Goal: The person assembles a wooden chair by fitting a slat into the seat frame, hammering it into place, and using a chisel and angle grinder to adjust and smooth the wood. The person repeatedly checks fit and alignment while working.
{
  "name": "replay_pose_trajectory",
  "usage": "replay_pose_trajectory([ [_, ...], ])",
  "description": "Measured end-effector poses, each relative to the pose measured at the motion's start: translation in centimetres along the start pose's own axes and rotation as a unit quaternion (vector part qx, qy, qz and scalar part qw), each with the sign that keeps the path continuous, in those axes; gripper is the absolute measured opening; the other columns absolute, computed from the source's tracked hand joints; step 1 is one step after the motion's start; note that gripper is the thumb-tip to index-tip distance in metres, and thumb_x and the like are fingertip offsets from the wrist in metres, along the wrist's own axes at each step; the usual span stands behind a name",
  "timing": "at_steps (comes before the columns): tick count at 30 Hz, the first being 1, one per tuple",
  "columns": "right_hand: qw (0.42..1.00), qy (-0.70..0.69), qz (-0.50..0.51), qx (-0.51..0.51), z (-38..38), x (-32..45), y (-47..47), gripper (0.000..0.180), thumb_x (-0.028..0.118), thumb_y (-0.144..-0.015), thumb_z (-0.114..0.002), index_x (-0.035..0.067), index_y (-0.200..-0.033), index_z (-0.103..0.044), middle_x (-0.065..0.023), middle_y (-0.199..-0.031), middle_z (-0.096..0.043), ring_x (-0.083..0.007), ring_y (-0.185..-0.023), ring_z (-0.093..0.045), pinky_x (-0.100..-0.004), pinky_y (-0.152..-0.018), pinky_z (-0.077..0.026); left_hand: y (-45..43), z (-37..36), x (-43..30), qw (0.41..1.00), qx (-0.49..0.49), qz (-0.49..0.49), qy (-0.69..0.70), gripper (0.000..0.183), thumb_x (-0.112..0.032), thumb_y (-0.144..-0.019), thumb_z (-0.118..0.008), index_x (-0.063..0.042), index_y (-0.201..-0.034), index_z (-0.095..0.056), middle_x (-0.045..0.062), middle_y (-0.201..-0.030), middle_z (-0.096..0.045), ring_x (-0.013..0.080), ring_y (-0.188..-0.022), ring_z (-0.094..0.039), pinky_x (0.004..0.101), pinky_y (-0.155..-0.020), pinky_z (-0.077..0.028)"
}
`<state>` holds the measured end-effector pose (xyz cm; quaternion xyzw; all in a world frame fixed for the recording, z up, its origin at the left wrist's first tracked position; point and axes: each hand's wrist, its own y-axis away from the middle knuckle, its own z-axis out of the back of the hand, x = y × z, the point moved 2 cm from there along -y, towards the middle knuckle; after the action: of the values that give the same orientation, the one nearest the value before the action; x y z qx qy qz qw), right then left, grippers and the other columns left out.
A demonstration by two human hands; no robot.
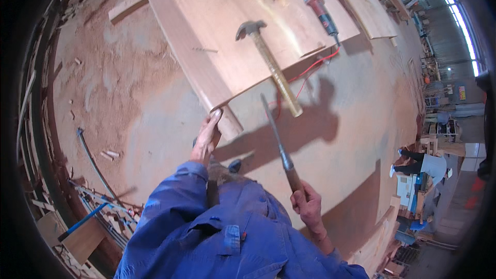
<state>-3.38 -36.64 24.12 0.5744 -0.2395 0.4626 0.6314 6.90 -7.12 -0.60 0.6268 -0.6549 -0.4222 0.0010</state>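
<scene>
My right hand (308, 205) grips the wooden handle of a long, narrow wood chisel (285, 155). The blade points up and away from me, over the floor. My left hand (208, 137) holds the near left corner of a broad wooden panel (228, 73), its thumb against the edge. Beside that hand, a rounded wooden piece (231, 124) juts out from under the panel. A claw hammer (271, 62) lies on the panel, its handle sticking out past the near edge. A drill bit (204, 49) rests left of the hammer.
An angle grinder (321, 11) with a red cord (317, 62) sits at the panel's right. A wood block (130, 6) lies left. Sawdust and offcuts cover the floor (116, 66). Metal bars (112, 213) lie lower left. Another person (430, 164) stands far right.
</scene>
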Motion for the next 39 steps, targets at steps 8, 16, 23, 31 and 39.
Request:
replay_pose_trajectory([
  [8,0.999,-0.049,-0.016,-0.013,-5.1,2.5,-1.1,0.058,0.037,-0.096,-0.066,-0.003,-0.135,-0.051,0.0014,-0.07,-0.052,-0.0038,-0.055,-0.043,-0.0187,-0.046,-0.033,-0.5,0.3,-0.6,0.994,0.079,0.041,0.07,0.042,-0.022,-0.091,-0.074,-0.003,-0.124,-0.057,0.006,-0.118,-0.066,0.0158,-0.113,-0.059,0.0319,-0.099,-0.045],
  [16,0.992,0.057,0.084,-0.073,-7.9,6.0,-5.5,0.043,0.021,-0.096,-0.066,-0.004,-0.13,-0.056,-0.0006,-0.078,-0.059,-0.0076,-0.063,-0.053,-0.0228,-0.056,-0.044,-0.4,0.4,-1.5,0.994,0.069,0.076,-0.024,0.046,-0.021,-0.091,-0.074,-0.004,-0.13,-0.055,0.005,-0.121,-0.064,0.0149,-0.112,-0.057,0.0321,-0.1,-0.043],
  [23,0.953,0.123,0.269,-0.06,-14.1,10.2,-18.5,0.034,0.014,-0.096,-0.066,-0.004,-0.122,-0.055,-0.0028,-0.085,-0.062,-0.0093,-0.067,-0.058,-0.0232,-0.059,-0.046,-3.5,5.9,1.5,0.987,0.13,0.086,0.032,0.03,-0.022,-0.094,-0.069,-0.011,-0.12,-0.06,0.001,-0.113,-0.066,0.015,-0.105,-0.06,0.033,-0.093,-0.046],
  [31,0.986,-0.117,0.026,0.118,-18.0,13.7,-30.0,0.019,0.023,-0.096,-0.066,0.006,-0.1,-0.059,-0.0019,-0.076,-0.059,-0.0064,-0.055,-0.051,-0.0209,-0.045,-0.039,0.4,0.6,-3.5,0.988,0.117,0.098,-0.002,0.034,-0.025,-0.092,-0.072,-0.008,-0.116,-0.055,-0.001,-0.104,-0.06,0.0107,-0.091,-0.058,0.0258,-0.081,-0.049],
  [39,0.817,0.497,0.285,-0.065,-16.8,15.9,-30.2,0.041,0.036,-0.084,-0.073,-0.002,-0.099,-0.066,-0.0221,-0.104,-0.065,-0.0421,-0.093,-0.065,-0.049,-0.084,-0.052,-1.3,1.6,-1.2,0.993,0.096,0.072,-0.019,0.042,-0.034,-0.091,-0.073,-0.009,-0.116,-0.051,0.005,-0.114,-0.06,0.0178,-0.105,-0.057,0.0376,-0.097,-0.043],
])
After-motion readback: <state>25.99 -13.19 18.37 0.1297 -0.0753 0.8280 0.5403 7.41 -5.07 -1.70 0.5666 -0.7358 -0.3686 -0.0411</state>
